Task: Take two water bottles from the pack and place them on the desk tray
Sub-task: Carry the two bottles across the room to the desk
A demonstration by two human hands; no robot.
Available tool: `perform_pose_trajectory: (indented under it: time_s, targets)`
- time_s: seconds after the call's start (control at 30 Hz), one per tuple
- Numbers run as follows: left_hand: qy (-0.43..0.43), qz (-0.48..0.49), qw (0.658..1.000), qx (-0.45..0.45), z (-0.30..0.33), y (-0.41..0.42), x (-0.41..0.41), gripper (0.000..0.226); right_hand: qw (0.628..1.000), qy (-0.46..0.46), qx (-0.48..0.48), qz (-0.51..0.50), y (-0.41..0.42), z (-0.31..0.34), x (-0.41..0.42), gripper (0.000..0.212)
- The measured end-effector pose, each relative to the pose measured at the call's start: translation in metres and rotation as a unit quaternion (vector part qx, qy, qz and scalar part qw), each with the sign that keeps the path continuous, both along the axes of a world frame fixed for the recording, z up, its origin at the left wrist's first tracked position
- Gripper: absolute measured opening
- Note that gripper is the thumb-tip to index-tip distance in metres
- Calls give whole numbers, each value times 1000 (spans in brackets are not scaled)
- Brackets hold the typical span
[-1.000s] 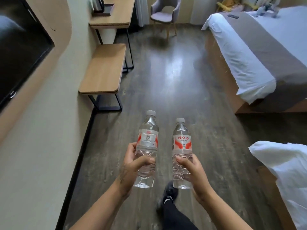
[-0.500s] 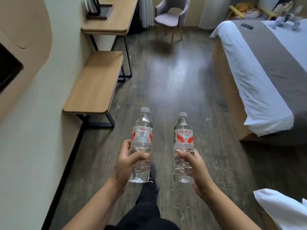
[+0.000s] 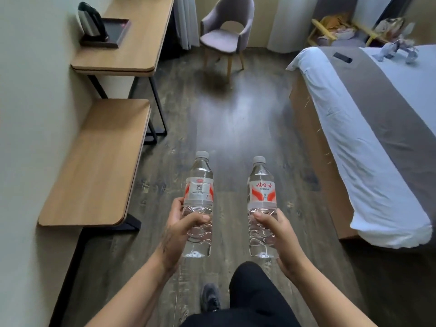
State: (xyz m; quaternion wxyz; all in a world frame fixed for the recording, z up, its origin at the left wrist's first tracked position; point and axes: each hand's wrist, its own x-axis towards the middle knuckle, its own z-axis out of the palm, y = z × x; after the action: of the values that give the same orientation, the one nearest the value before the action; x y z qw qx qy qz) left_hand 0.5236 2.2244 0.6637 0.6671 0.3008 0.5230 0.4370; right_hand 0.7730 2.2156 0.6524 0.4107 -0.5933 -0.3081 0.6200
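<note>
The carrying step is in hand. The left hand (image 3: pixel 181 230) is closed around the lower body of one bottle (image 3: pixel 199 204), and the right hand (image 3: pixel 276 234) is closed around the second bottle (image 3: pixel 261 206). Both bottles stand upright, caps on, side by side but apart, over the floor (image 3: pixel 236 123). The pack is not in view, so the picking seems done, I think.

The tray (image 3: pixel 118 31) lies far ahead and to the left of the left hand, on the desk (image 3: pixel 139 43) by the wall. A kettle (image 3: pixel 90 22) stands on the tray's left part; the right part looks free. The next move probably needs some steps forward, then raising both bottles to the desk and setting them on the free part, not hitting the kettle.

A lower bench (image 3: pixel 99 166) stands just left of the left hand. A bed (image 3: pixel 368 128) is at the right of the right hand, and a chair (image 3: pixel 224 31) stands far ahead. The person's leg (image 3: pixel 254 291) shows below the hands.
</note>
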Motion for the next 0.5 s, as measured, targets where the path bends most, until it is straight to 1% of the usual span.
perform_pose_trajectory:
  time_s: [0.1,0.23,0.3,0.37,0.5]
  targets:
    - [-7,5,1000,-2,2,78,1,68,1000,3,2,-5,78,-5,1,68]
    - [5,4,1000,-6,-9,193,7,68,1000,-4,0,9,196,-22,4,67]
    - [5,12,1000,-13,-10,250,11,73,1000,3,-2,14,256,-26,6,70]
    - [5,21,1000,-22,-7,306,13,79,1000,9,-7,20,317,-24,6,72]
    - [19,24,999,-16,5,417,14,79,999,0,1,49,435,-8,10,73]
